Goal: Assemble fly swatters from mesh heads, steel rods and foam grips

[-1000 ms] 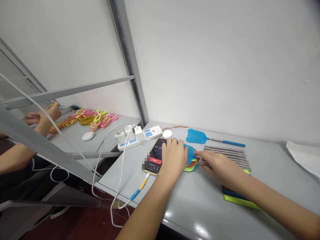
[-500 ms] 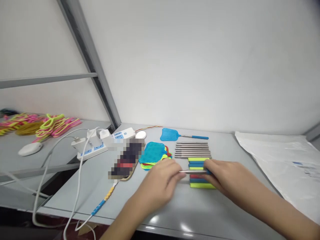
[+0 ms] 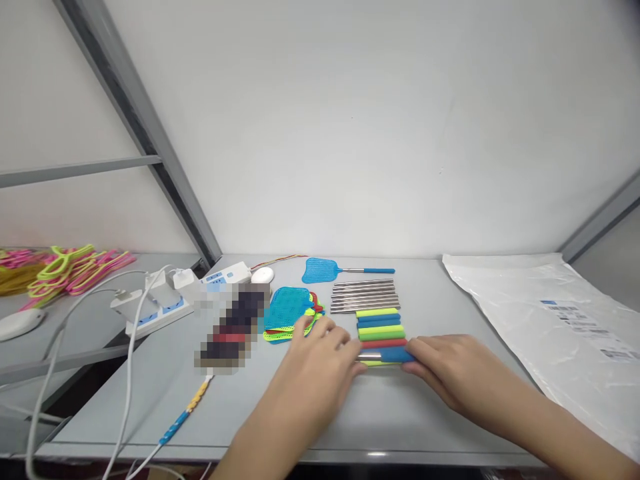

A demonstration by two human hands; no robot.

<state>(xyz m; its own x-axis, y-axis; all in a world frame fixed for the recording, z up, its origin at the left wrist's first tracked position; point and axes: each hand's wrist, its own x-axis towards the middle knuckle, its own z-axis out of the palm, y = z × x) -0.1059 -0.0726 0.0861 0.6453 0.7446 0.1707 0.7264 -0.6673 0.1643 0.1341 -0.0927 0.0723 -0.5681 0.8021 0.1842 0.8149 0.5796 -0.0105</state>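
Observation:
Between my hands a metal rod runs into a blue handle sleeve. My left hand is closed on the rod's bare left end, with most of that end hidden by the fingers. At the sleeve's right end, my right hand pinches it between thumb and fingers. Just beneath and behind lies a row of green, blue and red handle sleeves. Several metal rods lie side by side beyond them. Fly swatter heads in mixed colours are stacked past my left hand.
A whole blue fly swatter lies near the wall. To the left are a phone on a cable, a power strip with plugs, and a white round object. A white plastic bag covers the right side.
More of the blue sleeve now shows between my hands, and less bare rod. Both hands have come slightly lower in view, and the view has turned a little to the right.

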